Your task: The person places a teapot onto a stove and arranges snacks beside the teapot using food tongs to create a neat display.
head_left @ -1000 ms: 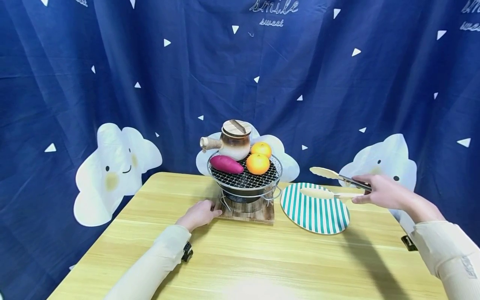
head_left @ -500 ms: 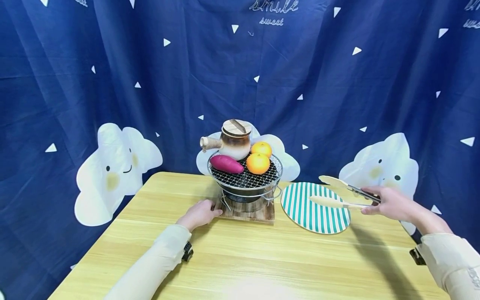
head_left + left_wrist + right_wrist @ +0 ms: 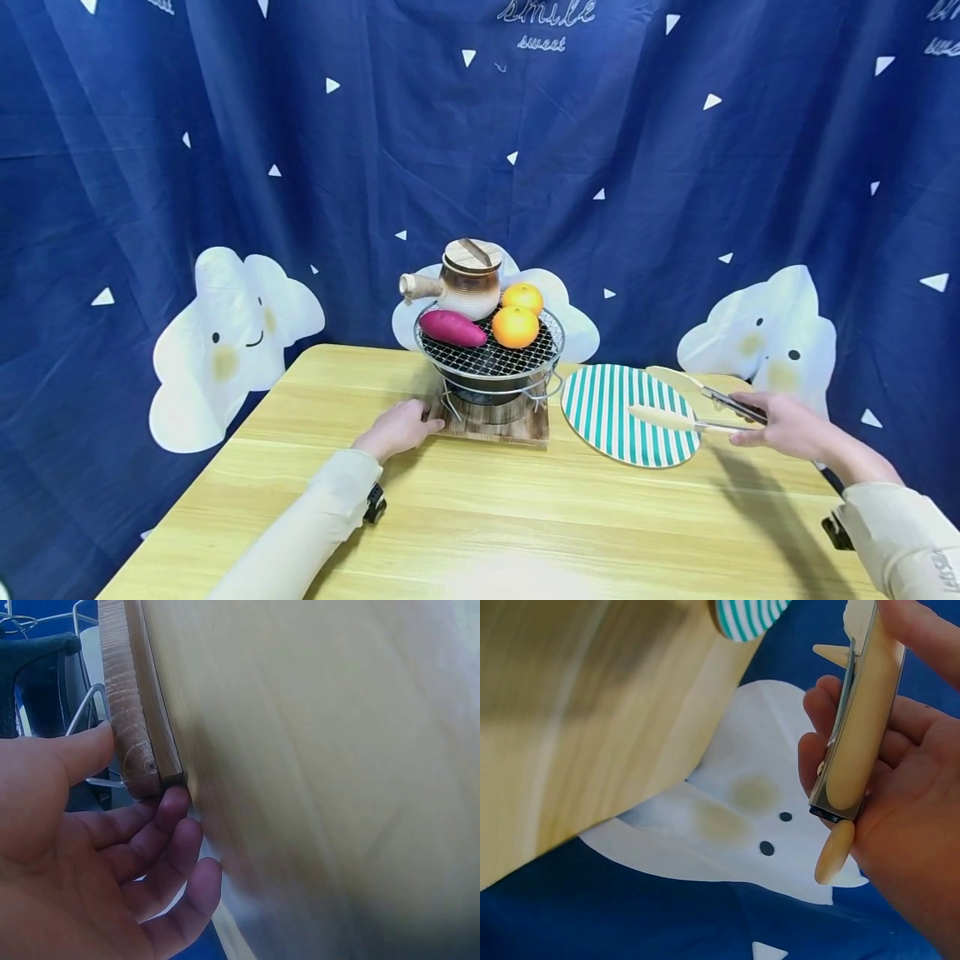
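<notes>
My right hand (image 3: 787,423) grips a pair of tongs (image 3: 862,727) by the handles. The tongs' pale tips are spread, with nothing between them, over the right part of a round green-and-white striped mat (image 3: 600,417). On the left, my left hand (image 3: 399,427) pinches the corner of a wooden board (image 3: 129,697), thumb on one face and fingertips at the other. A small round grill (image 3: 491,379) stands on that board. Its mesh bears a purple sweet potato (image 3: 452,328), two oranges (image 3: 516,327) and a clay pot (image 3: 471,293) with a wooden lid and side handle.
All of this stands on a light wooden table (image 3: 480,508) with rounded corners. Behind it hangs a dark blue curtain (image 3: 420,125) with white triangles and smiling clouds. Wire loops (image 3: 551,387) stick out from the grill's side.
My right hand has moved right and lower with the tongs, whose tips now hang over the mat's right side. The left hand, board, grill and food have stayed put.
</notes>
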Motion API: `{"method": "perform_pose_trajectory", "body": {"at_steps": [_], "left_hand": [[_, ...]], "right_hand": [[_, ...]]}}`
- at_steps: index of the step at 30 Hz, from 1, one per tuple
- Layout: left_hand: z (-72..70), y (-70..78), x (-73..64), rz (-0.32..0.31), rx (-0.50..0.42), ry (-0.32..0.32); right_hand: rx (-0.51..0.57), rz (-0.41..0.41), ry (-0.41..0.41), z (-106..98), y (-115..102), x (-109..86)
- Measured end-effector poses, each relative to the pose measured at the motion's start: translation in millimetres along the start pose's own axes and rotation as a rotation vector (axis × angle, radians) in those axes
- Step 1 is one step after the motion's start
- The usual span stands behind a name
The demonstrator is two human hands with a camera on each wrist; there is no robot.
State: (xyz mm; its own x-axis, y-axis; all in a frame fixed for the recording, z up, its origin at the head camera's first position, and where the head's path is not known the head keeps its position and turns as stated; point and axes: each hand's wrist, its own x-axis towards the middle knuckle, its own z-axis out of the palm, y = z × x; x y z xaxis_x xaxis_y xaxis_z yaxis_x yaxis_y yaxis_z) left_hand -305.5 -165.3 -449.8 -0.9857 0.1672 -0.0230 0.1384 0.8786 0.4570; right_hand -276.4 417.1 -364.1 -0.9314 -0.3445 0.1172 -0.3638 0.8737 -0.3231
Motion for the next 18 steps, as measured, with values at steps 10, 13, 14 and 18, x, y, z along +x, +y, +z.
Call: {"method": "perform_pose_trajectory", "body": {"at_steps": [10,13,14,18], "left_hand": [[1.1,0.2,0.9,0.002,0.004,0.012],[1.2,-0.4,0.8,0.003,0.008,0.013],[1.3,-0.4,0.8,0.004,0.007,0.014],[1.0,-0.7,0.6,0.002,-0.001,0.014]], "right_hand": [[0.009,-0.009,0.037,16,17,-2.5],[0.007,-0.009,0.042,23,23,-3.5],[0.016,-0.004,0.037,24,25,-3.9],[0.050,0.027,0.006,30,29,-5.2]]}}
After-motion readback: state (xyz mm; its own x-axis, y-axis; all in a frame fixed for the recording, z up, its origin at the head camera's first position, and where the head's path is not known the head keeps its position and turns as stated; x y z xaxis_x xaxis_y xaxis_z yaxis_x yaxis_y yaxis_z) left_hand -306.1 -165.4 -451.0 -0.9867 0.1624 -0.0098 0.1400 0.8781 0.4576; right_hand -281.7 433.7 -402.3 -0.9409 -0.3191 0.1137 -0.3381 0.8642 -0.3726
